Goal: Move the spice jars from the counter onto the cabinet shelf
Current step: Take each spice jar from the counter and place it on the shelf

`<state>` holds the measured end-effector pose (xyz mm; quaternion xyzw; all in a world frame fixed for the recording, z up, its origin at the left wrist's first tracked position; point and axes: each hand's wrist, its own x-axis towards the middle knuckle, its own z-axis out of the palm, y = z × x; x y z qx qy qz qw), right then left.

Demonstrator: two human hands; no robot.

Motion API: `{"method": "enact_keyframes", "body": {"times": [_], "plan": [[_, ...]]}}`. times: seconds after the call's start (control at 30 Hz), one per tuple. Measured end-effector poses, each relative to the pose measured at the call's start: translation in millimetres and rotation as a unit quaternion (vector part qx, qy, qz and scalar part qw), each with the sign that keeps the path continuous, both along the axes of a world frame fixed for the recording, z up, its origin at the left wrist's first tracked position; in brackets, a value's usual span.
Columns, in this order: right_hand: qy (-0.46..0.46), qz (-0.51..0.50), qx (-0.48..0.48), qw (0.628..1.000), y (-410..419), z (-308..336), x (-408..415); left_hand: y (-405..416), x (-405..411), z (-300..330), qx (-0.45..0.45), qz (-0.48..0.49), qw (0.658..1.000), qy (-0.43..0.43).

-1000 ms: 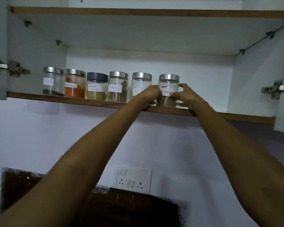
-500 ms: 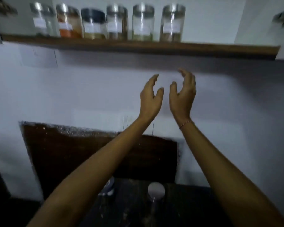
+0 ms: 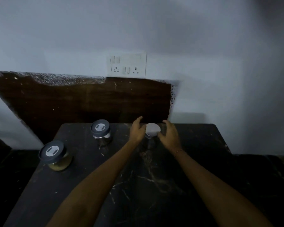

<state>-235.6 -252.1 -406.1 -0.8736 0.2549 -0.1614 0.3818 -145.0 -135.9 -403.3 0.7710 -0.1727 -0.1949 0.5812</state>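
Head view: silver-lidded jar [image 3: 152,133] stands upright on the dark table [image 3: 154,185], toward its back edge. Judged to be glass with a smooth metal lid — rigid, breakable, likely slick; best taken by the body below the lid. Left hand [image 3: 137,132] and right hand [image 3: 169,136] flank it — each grip wide, fingers loosely curved, holding nothing; contact cannot be confirmed. Two dark-lidded jars [image 3: 100,130] [image 3: 53,154] wait to the left.

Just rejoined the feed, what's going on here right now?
A person is reaching with both hands for the silver-lid jar on the dark counter. The left hand and right hand flank it, fingers open, no grip yet. Two dark-lid jars wait to the left.
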Motion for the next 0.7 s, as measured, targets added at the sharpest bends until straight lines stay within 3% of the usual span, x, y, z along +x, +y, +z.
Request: {"method": "enact_keyframes", "body": {"times": [0.1,0.23,0.4,0.53,0.7], "plan": [[0.018,0.033,0.093,0.995,-1,-26,6,-6,5,-34,0.01,-0.006,0.995,0.102],[0.027,0.0,0.176,0.984,0,-57,23,-17,10,-57,0.001,-0.008,0.983,0.184],[0.012,-0.061,0.168,0.984,9,-83,39,-20,12,-61,-0.046,-0.03,0.978,0.203],[-0.024,-0.077,0.159,0.984,-4,-68,38,-12,11,-50,-0.053,-0.073,0.982,0.166],[-0.072,0.006,0.297,0.952,-30,-12,21,3,20,-10,-0.073,-0.132,0.978,0.142]]}}
